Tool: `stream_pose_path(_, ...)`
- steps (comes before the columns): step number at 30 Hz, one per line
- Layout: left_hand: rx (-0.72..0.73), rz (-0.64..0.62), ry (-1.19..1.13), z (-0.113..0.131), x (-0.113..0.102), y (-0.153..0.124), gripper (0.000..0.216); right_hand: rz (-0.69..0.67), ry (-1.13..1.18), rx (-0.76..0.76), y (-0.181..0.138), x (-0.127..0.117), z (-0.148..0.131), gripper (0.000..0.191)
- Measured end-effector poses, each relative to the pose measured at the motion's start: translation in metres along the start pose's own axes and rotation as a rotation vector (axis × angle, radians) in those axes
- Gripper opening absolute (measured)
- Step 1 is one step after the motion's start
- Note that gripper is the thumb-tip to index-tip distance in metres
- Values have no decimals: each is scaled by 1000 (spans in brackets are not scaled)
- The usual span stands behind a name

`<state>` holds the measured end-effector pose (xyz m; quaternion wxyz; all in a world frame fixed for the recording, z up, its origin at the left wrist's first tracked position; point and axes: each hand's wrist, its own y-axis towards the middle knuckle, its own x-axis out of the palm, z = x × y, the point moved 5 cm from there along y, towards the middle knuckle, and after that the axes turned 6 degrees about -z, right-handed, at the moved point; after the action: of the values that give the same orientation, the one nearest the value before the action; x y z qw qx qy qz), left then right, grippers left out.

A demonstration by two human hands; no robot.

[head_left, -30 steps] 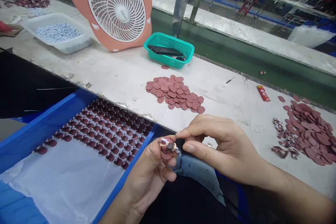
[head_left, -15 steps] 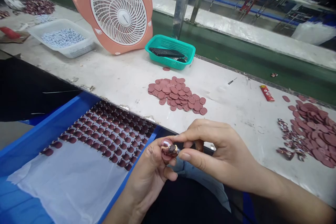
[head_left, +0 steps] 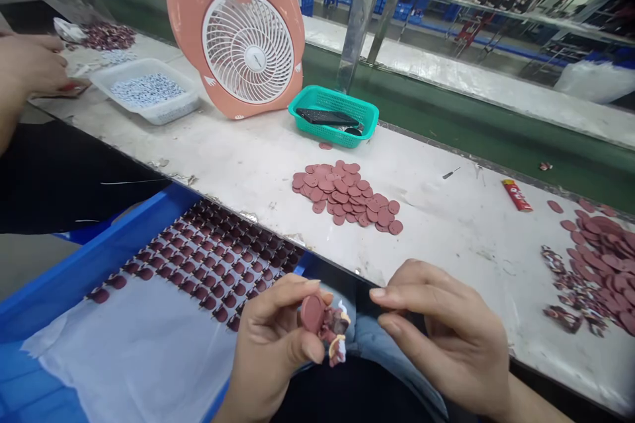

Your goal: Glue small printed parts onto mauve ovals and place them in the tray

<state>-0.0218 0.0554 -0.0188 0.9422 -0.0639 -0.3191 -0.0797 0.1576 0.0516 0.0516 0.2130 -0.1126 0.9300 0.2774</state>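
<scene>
Just off the tabletop (head_left: pixel 233 158), over the lap (head_left: pixel 381 357), the left hand (head_left: pixel 270 344) grips a small figurine (head_left: pixel 336 334) by its maroon disc (head_left: pixel 313 314). It looks light and stiff, safest held at the disc's rim. The right hand (head_left: pixel 446 337) has its fingers (head_left: pixel 384 293) open and empty.

White workbench (head_left: pixel 446 231), blue crates (head_left: pixel 306 5) beyond

**Legible text:** none.

**Hub of the pink fan (head_left: pixel 254 57):** small dark maker's mark, too small to read.

**Red tube (head_left: pixel 516 195):** lay on the worktop (head_left: pixel 223 152), well to the right of the fan; pale lettering on its side, too blurred to read.
</scene>
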Motion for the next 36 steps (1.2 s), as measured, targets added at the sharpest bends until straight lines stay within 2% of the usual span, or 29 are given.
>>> stream_pose_path(5, -272, -5, -198, -24, -3, -3, 45, -77, 44, 28, 10, 11, -2, 23)
stream_pose_path(7, -323, 7, -247, -30, -4, -4, 46, -86, 57, 40, 13, 15, -1, 22)
stream_pose_path(12, -357, -59, -283, -34, -2, -4, 43, -105, 79, 73, 17, 20, 0, 19)
stream_pose_path(25, -364, 28, -323, -40, -6, -6, 40, -154, 247, 161, 20, 32, 9, 9)
stream_pose_path(29, -376, -27, -321, -38, -3, -3, 53, -106, 212, 110, 20, 34, 9, 12)
stream_pose_path(31, -327, 50, -271, -35, -6, -2, 58, -42, 92, 37, 19, 34, 8, 14)
stream_pose_path(34, -123, 294, -101, -22, -20, -4, 40, 30, -198, -115, 16, 41, 4, 19)
stream_pose_path(36, -29, 367, 10, -14, -25, -5, 33, 27, -363, -240, 13, 50, 3, 24)
